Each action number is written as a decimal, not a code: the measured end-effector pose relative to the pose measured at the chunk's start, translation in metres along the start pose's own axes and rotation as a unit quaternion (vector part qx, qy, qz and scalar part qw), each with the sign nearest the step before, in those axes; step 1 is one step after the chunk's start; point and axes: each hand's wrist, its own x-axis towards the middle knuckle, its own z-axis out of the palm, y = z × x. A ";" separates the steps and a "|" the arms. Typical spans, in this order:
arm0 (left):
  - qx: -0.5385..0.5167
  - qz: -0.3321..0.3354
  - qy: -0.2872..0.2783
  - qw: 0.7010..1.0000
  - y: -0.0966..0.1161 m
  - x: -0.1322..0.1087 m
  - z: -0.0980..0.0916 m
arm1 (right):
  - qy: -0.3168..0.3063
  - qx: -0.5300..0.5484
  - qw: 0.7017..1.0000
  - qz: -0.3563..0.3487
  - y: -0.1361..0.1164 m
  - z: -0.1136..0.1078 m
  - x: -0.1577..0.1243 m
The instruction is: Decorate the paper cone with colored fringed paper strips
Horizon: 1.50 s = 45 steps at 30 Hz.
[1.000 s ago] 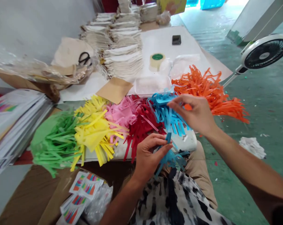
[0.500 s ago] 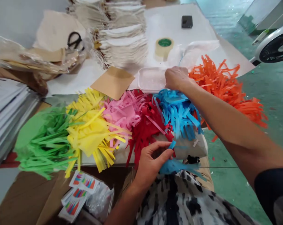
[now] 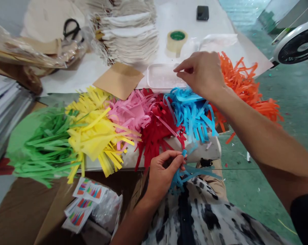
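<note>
Pinching a blue, papery fringed tassel [image 3: 178, 182] with left hand [image 3: 162, 173]; hovering with right hand [image 3: 203, 72] over a clear rectangular plastic tray [image 3: 157, 77], grasp impossible to tell. Apparently mid-holding step, next calling for steady pinch.

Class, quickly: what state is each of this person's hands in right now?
Left hand: closed, pinching a blue fringed piece.
Right hand: partly closed over the clear plastic tray; whether it holds anything cannot be told.
</note>
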 end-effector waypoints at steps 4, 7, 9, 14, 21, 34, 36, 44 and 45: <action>0.022 0.030 -0.013 0.999 -0.006 -0.006 0.006 | 0.037 0.140 0.989 -0.002 -0.002 -0.031 -0.061; 0.074 0.067 -0.008 0.995 -0.009 -0.013 0.011 | 0.013 0.257 0.966 -0.023 -0.006 -0.044 -0.126; 0.114 0.093 -0.004 0.989 -0.011 -0.017 0.013 | -0.019 0.294 0.956 0.007 -0.009 -0.049 -0.172; 0.186 0.189 -0.002 0.964 -0.014 -0.023 0.024 | -0.065 0.367 0.927 0.053 -0.008 -0.054 -0.253; 0.248 0.333 -0.040 0.909 -0.016 -0.027 0.040 | -0.071 0.333 0.939 0.050 -0.006 -0.066 -0.284; 0.274 0.403 -0.083 0.869 -0.014 -0.025 0.049 | -0.114 0.301 0.947 0.013 0.003 -0.075 -0.296; 0.282 0.414 -0.091 0.861 -0.014 -0.024 0.049 | -0.120 0.296 0.948 0.007 0.003 -0.076 -0.296; 0.283 0.412 -0.111 0.859 -0.014 -0.023 0.049 | -0.110 0.286 0.952 -0.009 0.001 -0.078 -0.300; 0.282 0.412 -0.116 0.859 -0.013 -0.023 0.049 | -0.116 0.289 0.950 -0.006 0.001 -0.078 -0.301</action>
